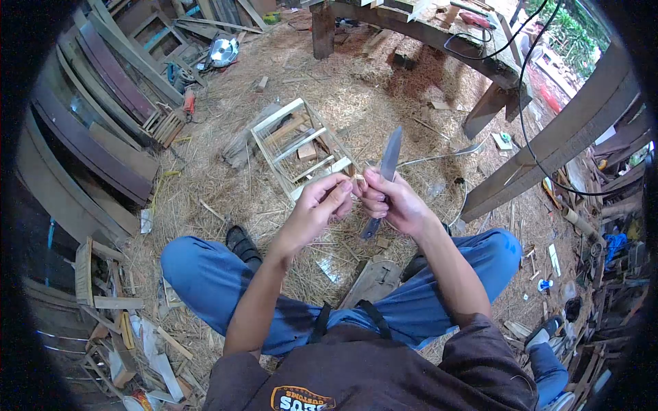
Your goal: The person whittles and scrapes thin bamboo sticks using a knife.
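My right hand is wrapped around a knife, whose blade points up and away from me. The dark handle end shows below the fist. Close beside it, my left hand is closed in a pinch. Between the fingertips of both hands is a small pale piece of wood, mostly hidden by the fingers. Just beyond the hands, a slatted wooden frame lies on the ground, with loose wood pieces showing inside it.
Shavings cover the ground. A circular saw sits at the far left near leaning boards. A heavy wooden workbench stands ahead. A thick slanted post and a hanging black cable are to the right. Another person's leg shows lower right.
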Demonstrator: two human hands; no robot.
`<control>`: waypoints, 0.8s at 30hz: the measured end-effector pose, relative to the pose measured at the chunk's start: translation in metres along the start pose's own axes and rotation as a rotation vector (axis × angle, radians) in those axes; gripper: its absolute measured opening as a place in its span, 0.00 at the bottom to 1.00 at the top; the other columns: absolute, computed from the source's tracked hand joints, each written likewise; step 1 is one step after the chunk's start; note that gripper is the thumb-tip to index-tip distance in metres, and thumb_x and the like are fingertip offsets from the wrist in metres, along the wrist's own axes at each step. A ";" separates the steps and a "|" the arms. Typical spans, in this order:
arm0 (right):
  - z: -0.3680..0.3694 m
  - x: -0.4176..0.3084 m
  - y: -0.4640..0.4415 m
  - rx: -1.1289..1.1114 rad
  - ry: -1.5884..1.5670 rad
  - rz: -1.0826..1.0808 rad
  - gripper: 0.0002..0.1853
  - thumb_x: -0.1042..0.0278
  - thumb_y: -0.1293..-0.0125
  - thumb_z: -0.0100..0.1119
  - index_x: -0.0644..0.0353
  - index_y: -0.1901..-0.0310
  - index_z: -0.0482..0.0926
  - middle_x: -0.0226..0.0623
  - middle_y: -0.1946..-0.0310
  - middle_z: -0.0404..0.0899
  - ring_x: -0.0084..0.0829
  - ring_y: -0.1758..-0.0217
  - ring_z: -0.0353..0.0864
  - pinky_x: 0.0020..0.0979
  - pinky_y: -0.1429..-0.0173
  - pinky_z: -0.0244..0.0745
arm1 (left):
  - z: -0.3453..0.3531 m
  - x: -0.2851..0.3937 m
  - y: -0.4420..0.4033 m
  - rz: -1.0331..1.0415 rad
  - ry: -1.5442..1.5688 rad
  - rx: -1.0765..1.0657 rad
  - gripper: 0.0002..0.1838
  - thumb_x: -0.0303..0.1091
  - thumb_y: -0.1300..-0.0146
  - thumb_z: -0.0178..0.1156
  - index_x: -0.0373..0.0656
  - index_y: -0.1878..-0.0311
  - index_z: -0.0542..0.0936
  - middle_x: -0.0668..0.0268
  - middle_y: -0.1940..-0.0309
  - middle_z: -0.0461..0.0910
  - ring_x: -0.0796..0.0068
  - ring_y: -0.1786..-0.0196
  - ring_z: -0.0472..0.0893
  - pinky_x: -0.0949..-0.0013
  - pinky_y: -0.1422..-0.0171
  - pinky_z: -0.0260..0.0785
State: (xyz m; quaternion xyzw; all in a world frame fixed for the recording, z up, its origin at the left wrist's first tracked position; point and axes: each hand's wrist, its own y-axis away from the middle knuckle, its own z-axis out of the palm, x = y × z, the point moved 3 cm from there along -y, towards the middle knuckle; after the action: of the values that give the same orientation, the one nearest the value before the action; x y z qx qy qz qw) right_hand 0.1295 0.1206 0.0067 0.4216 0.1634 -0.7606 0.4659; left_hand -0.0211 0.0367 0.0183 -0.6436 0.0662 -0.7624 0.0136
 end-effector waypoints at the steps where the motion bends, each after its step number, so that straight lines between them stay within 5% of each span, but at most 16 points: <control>1: 0.000 -0.002 0.000 0.010 0.026 -0.002 0.13 0.55 0.22 0.59 0.54 0.62 0.74 0.15 0.81 0.61 0.12 0.81 0.56 0.20 0.77 0.50 | -0.003 0.002 0.000 -0.040 -0.002 -0.033 0.15 0.43 0.20 0.54 0.40 0.53 0.80 0.77 0.74 0.68 0.87 0.71 0.63 0.78 0.67 0.53; 5: -0.002 -0.015 0.001 0.072 0.279 -0.027 0.14 0.54 0.24 0.62 0.56 0.63 0.78 0.16 0.83 0.62 0.12 0.82 0.57 0.22 0.76 0.51 | -0.006 0.012 0.004 -0.061 -0.177 -0.026 0.18 0.45 0.21 0.53 0.38 0.54 0.82 0.75 0.73 0.72 0.85 0.69 0.67 0.76 0.65 0.57; 8: -0.001 -0.028 0.008 0.125 0.662 -0.075 0.18 0.53 0.26 0.65 0.60 0.67 0.84 0.18 0.83 0.69 0.14 0.80 0.60 0.25 0.75 0.52 | -0.017 -0.002 0.004 0.154 -0.457 -0.006 0.22 0.46 0.21 0.53 0.36 0.57 0.84 0.74 0.71 0.79 0.81 0.67 0.73 0.70 0.62 0.65; 10: -0.007 -0.031 0.009 0.086 0.965 -0.117 0.19 0.53 0.27 0.65 0.62 0.67 0.85 0.18 0.82 0.72 0.15 0.79 0.61 0.26 0.74 0.53 | -0.021 -0.003 0.010 0.003 -0.566 -0.017 0.22 0.46 0.21 0.54 0.35 0.58 0.85 0.71 0.69 0.83 0.78 0.66 0.77 0.67 0.59 0.69; 11: -0.018 -0.021 0.005 0.078 0.989 -0.212 0.18 0.54 0.28 0.66 0.63 0.67 0.87 0.27 0.82 0.77 0.24 0.80 0.65 0.31 0.71 0.61 | -0.021 -0.002 0.013 -0.073 -0.619 -0.020 0.22 0.46 0.22 0.55 0.34 0.58 0.85 0.69 0.68 0.85 0.76 0.65 0.78 0.65 0.58 0.71; 14: 0.004 -0.024 0.011 0.088 1.291 -0.312 0.20 0.57 0.28 0.66 0.67 0.71 0.81 0.31 0.85 0.65 0.18 0.78 0.61 0.33 0.73 0.56 | -0.014 0.006 0.021 -0.164 -0.966 0.033 0.17 0.45 0.25 0.57 0.41 0.56 0.86 0.56 0.76 0.81 0.63 0.75 0.80 0.60 0.65 0.71; 15: 0.003 -0.020 0.010 0.124 1.368 -0.325 0.20 0.58 0.29 0.66 0.68 0.71 0.79 0.37 0.84 0.60 0.19 0.77 0.57 0.34 0.72 0.54 | -0.012 0.004 0.021 -0.188 -0.966 0.044 0.17 0.44 0.24 0.57 0.39 0.56 0.85 0.57 0.75 0.82 0.67 0.73 0.79 0.61 0.64 0.71; 18: 0.000 -0.012 0.009 0.222 1.367 -0.344 0.15 0.57 0.29 0.65 0.64 0.63 0.87 0.43 0.79 0.78 0.34 0.77 0.72 0.39 0.66 0.70 | -0.015 -0.006 0.022 -0.182 -0.895 0.090 0.18 0.42 0.23 0.56 0.34 0.57 0.84 0.62 0.72 0.83 0.77 0.69 0.76 0.64 0.62 0.69; 21: -0.002 -0.016 0.008 0.216 1.113 -0.248 0.17 0.55 0.27 0.64 0.64 0.60 0.87 0.36 0.80 0.75 0.24 0.75 0.70 0.34 0.67 0.69 | -0.022 -0.019 0.020 -0.061 -0.702 0.145 0.18 0.42 0.22 0.55 0.36 0.57 0.84 0.66 0.72 0.82 0.80 0.69 0.75 0.66 0.64 0.67; 24: 0.002 -0.014 0.006 0.248 1.075 -0.415 0.17 0.55 0.26 0.64 0.64 0.58 0.87 0.29 0.80 0.72 0.18 0.73 0.67 0.31 0.68 0.67 | -0.017 -0.008 0.016 -0.011 -0.559 0.206 0.18 0.43 0.20 0.53 0.36 0.57 0.83 0.71 0.72 0.79 0.84 0.70 0.72 0.73 0.65 0.65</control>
State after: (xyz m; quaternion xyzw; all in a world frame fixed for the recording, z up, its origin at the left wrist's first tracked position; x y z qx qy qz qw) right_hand 0.1363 0.1245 0.0196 0.7585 0.3654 -0.5289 0.1066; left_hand -0.0378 0.0235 0.0057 -0.8241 -0.0213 -0.5585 0.0926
